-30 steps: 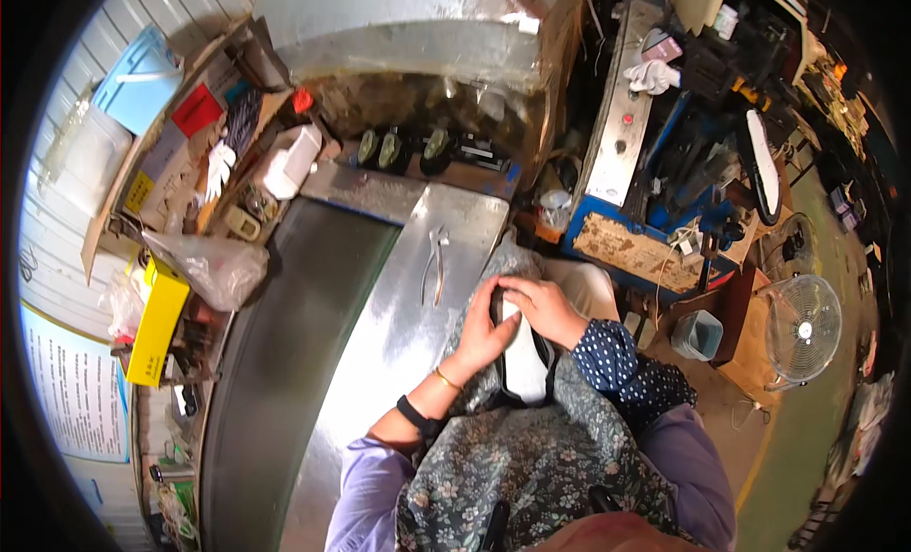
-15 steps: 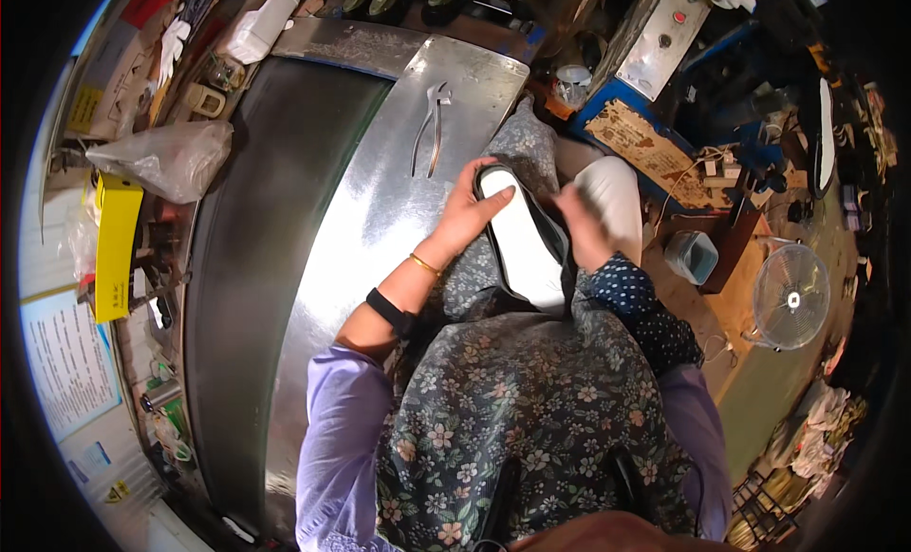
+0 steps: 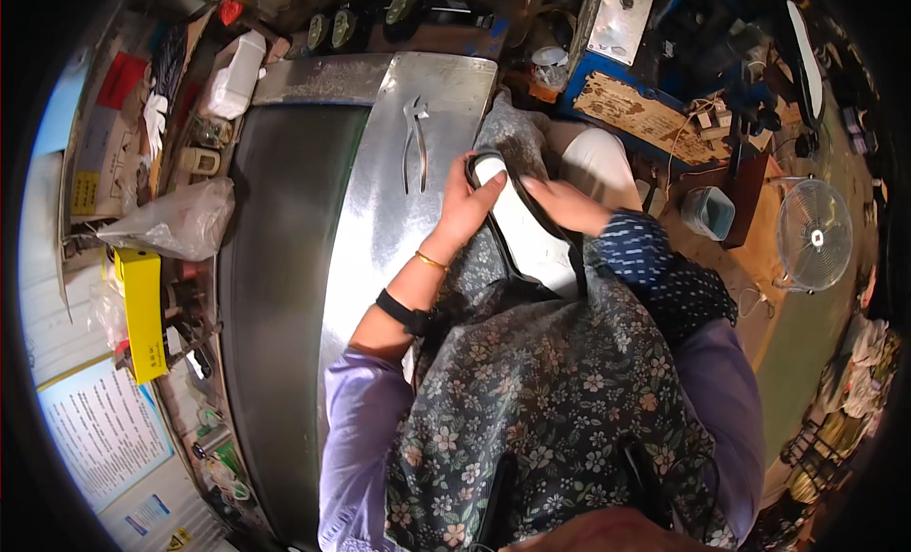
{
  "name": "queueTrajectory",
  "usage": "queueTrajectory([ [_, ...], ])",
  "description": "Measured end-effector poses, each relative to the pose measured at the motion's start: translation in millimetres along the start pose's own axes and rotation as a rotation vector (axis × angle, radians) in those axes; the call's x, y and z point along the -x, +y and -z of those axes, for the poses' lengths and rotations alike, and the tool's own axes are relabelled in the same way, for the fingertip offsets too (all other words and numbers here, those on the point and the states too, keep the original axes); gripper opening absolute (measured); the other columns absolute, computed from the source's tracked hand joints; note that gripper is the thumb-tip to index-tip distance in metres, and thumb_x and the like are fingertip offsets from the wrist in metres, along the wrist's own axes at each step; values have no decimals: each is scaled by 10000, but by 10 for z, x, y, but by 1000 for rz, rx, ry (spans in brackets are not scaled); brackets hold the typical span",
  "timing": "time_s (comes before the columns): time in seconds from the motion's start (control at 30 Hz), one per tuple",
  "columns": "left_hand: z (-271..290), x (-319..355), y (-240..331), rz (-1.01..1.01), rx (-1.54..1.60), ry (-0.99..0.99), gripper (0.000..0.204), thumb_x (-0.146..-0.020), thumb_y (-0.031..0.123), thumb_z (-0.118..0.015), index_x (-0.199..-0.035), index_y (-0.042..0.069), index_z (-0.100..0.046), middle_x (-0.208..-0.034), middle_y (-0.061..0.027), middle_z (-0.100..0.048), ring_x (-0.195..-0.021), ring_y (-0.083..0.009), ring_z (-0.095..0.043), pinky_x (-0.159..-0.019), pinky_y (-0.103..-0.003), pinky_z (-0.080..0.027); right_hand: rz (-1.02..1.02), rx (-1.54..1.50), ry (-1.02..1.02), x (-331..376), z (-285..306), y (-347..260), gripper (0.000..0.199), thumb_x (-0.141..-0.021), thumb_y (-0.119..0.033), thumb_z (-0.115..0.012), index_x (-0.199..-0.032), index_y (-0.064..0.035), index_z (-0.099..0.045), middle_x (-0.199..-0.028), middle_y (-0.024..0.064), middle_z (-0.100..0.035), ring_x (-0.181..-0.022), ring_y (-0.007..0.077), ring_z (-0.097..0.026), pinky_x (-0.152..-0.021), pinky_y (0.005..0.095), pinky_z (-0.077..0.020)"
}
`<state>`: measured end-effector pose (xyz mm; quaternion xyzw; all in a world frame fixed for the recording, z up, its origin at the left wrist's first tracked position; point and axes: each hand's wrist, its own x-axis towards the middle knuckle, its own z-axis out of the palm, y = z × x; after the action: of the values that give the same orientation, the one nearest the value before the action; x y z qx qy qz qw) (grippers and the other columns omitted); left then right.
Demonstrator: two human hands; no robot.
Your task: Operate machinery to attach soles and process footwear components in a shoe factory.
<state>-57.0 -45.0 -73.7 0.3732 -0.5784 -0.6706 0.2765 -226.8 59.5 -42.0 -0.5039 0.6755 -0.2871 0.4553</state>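
A shoe (image 3: 527, 231) lies bottom up over my lap, its white bottom framed by a black rim. My left hand (image 3: 465, 210) is closed round the toe end, thumb laid on the white surface. Against the right-hand rim, my right hand (image 3: 569, 208) grips with its fingers on the black edge; the fingertips are partly hidden there. Beneath the shoe is a dark floral apron (image 3: 531, 391). A pair of pliers (image 3: 416, 144) rests on the metal tabletop (image 3: 365, 196), beyond my left hand and touched by neither hand.
A dark conveyor belt (image 3: 280, 267) runs along the tabletop's left side. Further left are a plastic bag (image 3: 180, 218) and a yellow box (image 3: 142, 315). Several dark green shoes (image 3: 343, 27) stand at the back. On the right are a clear tub (image 3: 708, 213) and a fan (image 3: 816, 235).
My right hand, blurred before, has come in against the shoe's right rim. The left hand keeps its hold at the toe. The whole view has turned a little.
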Motion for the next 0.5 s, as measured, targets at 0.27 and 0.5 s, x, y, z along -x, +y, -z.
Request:
queueTrajectory([
  [0.27, -88, 1, 39, 19, 26, -57, 520, -888, 128, -700, -1321, -9, -446, -1131, -97, -614, -1022, -186, -597, -914, -319, -486, 29, -257, -53, 529, -244, 271, 711, -1039, -423, -454, -1459, 112, -247, -1352, 321, -504, -1266, 358, -514, -1033, 367, -405],
  [0.5, -28, 175, 137, 316, -377, 323, 526, -1043, 390, -392, -1208, -53, -624, -1168, -268, -655, -1144, -396, -605, -1003, -432, -462, -13, -161, -53, 213, -370, -6, 882, -1024, -478, -429, -1480, 171, -43, -1543, 361, -211, -1467, 401, -227, -1175, 372, -244],
])
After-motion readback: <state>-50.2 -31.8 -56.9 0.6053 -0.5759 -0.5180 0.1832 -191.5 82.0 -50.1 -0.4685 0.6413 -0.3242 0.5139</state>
